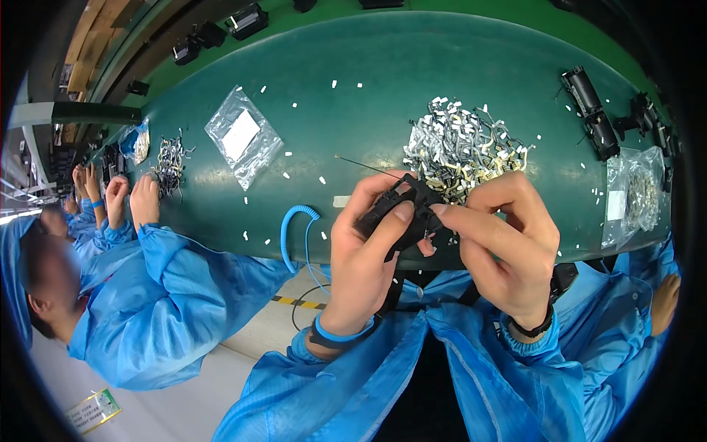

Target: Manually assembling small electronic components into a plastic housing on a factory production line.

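My left hand (364, 254) is wrapped round a black moulded plastic part (401, 217), its thumb pressing on the near face. A thin dark wire (364, 163) sticks out from the part toward the upper left. At the part's right edge, the fingertips of my right hand (508, 243) are closed together against it; whatever they pinch is hidden. Just beyond my hands lies a heap of short cables with white connectors (468, 144), in grey, black and yellowish tones.
A clear bag with a white label (243, 136) lies on the green table (353, 66), among scattered white bits. A blue coiled cord (287, 236) hangs at the near edge. At right are black assemblies (589, 110) and a bag of cables (637, 195). Blue-clad co-workers (162, 295) sit at left.
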